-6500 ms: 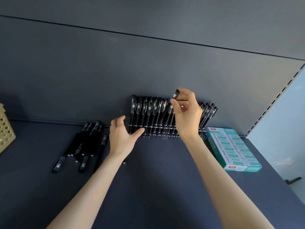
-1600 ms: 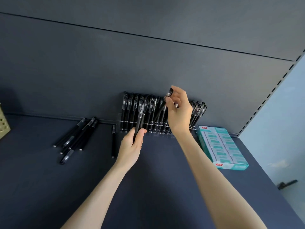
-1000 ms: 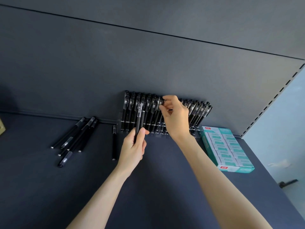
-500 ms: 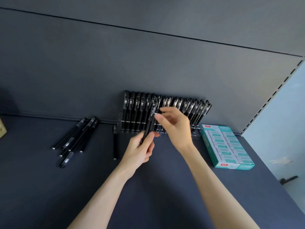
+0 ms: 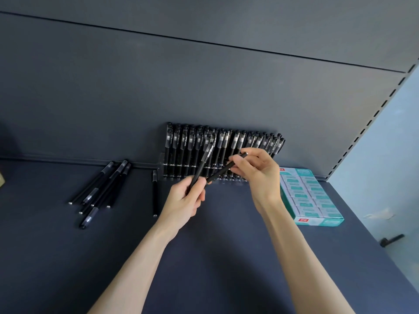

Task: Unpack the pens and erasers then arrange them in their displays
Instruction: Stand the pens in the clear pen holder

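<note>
A clear pen display (image 5: 162,165) stands against the shelf's back wall, filled with several upright black pens (image 5: 181,150). In front of it my left hand (image 5: 184,200) grips a black pen (image 5: 204,165) by its lower end, cap pointing up. My right hand (image 5: 256,173) pinches the upper end of a second black pen (image 5: 223,171), which slants down to the left until its tip meets my left fingers. Several loose black pens (image 5: 102,189) lie on the shelf at the left, and a single pen (image 5: 155,193) lies beside the display. A teal box of erasers (image 5: 309,198) sits to the right.
The dark shelf (image 5: 204,268) runs forward toward me, with its back wall (image 5: 204,91) close behind the display. A slotted upright (image 5: 371,118) bounds the shelf on the right. A dark door handle (image 5: 391,240) shows low at the far right.
My right hand has left the display row and taken a second pen near my left hand. My left hand still holds its pen, now tilted in front of the display.
</note>
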`<state>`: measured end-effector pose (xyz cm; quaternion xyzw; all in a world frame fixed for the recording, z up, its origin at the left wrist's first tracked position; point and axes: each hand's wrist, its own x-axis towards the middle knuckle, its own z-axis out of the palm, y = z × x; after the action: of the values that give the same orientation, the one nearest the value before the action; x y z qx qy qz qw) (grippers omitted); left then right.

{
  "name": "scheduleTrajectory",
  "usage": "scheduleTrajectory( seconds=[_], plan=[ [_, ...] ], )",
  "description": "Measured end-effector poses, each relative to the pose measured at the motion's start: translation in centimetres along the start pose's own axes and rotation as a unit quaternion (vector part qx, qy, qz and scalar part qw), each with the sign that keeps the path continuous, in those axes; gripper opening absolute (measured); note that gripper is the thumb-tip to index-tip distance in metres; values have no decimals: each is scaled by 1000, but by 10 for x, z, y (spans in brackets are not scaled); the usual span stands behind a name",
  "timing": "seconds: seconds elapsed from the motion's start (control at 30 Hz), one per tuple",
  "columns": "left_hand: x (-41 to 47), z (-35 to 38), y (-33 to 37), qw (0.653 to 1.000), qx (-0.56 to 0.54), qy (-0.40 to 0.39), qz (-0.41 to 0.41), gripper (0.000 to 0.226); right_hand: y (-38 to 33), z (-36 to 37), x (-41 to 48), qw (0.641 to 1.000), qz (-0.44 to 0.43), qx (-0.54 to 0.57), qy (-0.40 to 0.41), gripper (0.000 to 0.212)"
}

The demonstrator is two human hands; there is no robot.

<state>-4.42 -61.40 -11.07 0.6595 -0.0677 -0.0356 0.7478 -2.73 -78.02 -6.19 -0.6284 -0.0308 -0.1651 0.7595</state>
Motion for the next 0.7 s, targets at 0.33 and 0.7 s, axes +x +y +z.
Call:
scheduleTrajectory(
  seconds=[0.33,0.7],
  plan=[
    [1,-8,-2,987,71,79,124,9,8,-13,-19,920,54,-292,-254,23],
    [-3,5,3,990,-25,118,74,24,0,-5,-12,955,36,-208,-209,3]
  ],
)
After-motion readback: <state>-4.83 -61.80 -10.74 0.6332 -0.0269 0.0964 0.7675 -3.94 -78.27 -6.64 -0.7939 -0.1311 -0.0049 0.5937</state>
